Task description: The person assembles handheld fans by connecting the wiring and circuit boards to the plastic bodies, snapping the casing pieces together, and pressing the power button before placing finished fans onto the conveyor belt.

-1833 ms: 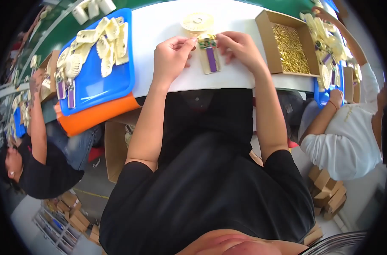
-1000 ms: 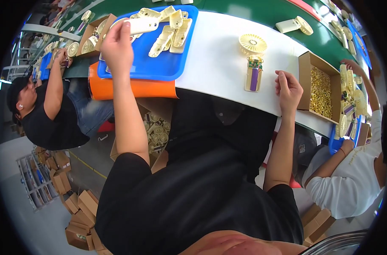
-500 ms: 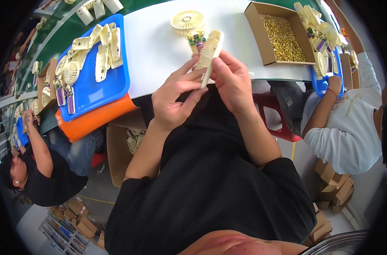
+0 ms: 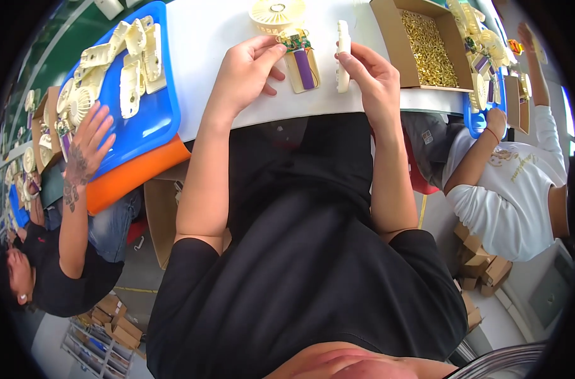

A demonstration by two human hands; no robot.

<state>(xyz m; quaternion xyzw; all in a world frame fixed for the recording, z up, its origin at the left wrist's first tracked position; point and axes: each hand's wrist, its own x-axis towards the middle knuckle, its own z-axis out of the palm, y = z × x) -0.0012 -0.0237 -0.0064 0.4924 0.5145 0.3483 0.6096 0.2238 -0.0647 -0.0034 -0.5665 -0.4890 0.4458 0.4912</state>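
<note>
On the white table before me lies a handheld fan with a round, slatted cream head (image 4: 278,11). Below the head are its green circuit board (image 4: 295,40) and a purple battery (image 4: 305,69) in a cream handle half. My left hand (image 4: 248,74) has thumb and forefinger pinched at the board's left edge, the other fingers loosely bent. To the right of the fan, my right hand (image 4: 377,77) holds a cream handle shell (image 4: 343,57) upright, edge-on to me, between thumb and fingers. The two hands are apart.
A blue tray (image 4: 154,120) with cream shells stands at the left over an orange bin (image 4: 120,183); a neighbour's tattooed hand (image 4: 91,142) reaches over it. At the right, a cardboard box (image 4: 395,69) holds small brass-coloured parts. Another person (image 4: 489,170) sits beyond it.
My hands have parted: the right carries the handle shell to the right, while the left has let go of it and moved to the circuit board. The left neighbour's hand has come over the tray.
</note>
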